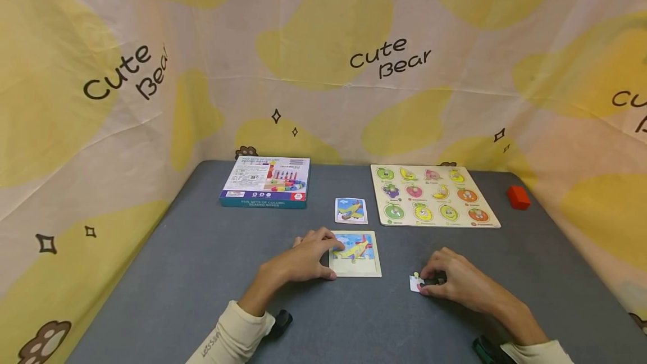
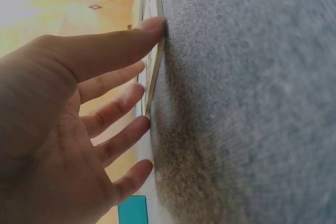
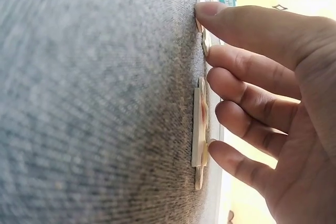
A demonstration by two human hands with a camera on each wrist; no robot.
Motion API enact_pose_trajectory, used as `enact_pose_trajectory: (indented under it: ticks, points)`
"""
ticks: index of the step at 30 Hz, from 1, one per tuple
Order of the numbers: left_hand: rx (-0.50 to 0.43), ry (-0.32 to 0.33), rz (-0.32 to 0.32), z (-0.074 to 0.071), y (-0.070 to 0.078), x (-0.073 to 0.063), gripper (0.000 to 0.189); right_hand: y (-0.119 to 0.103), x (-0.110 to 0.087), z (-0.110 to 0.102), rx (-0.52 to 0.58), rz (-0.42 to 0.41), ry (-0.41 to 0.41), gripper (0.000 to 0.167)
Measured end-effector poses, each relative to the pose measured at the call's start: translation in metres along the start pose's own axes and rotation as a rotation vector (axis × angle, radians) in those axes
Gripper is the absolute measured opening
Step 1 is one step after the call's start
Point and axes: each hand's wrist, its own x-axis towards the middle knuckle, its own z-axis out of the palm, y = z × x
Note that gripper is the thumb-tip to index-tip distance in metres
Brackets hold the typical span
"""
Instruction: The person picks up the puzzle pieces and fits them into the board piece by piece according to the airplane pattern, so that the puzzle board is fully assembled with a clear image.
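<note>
My left hand [image 1: 308, 256] rests on the left side of a wooden puzzle board [image 1: 355, 270] with an airplane picture, its lower strip bare wood. In the left wrist view the thumb [image 2: 149, 24] touches the board's edge and the other fingers lie spread along it. Right of the board, my right hand [image 1: 457, 280] pinches a small puzzle piece [image 1: 414, 283] between thumb and index finger, low over the table. More puzzle pieces [image 3: 198, 129] lie overlapping under the other fingers in the right wrist view, largely hidden by the hand from above.
Behind the puzzle board lies an airplane picture card [image 1: 351, 210]. A boxed bead set [image 1: 265, 181] stands at the back left, a fruit peg board [image 1: 434, 195] at the back right, and a red block [image 1: 518, 198] by the right edge. Printed cloth [image 1: 323, 100] walls the grey table.
</note>
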Motion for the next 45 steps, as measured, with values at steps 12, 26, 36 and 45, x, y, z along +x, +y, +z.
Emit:
enact_pose_trajectory:
  ticks: [12, 26, 36, 45]
  points:
    - [-0.009, 0.0, 0.003, -0.001, -0.001, -0.001, 0.057, -0.008, 0.014, 0.003, -0.054, 0.006, 0.009, 0.016]
    - [-0.023, 0.012, -0.005, 0.0, -0.004, 0.0, 0.057, -0.027, 0.053, 0.016, -0.054, -0.051, -0.013, 0.016]
    - [-0.016, 0.0, -0.002, -0.001, -0.002, 0.0, 0.055, -0.05, 0.076, 0.03, -0.094, -0.082, -0.047, 0.017]
    - [-0.024, 0.008, -0.006, 0.0, -0.001, 0.0, 0.055, -0.067, 0.094, 0.043, -0.089, -0.172, -0.031, 0.018]
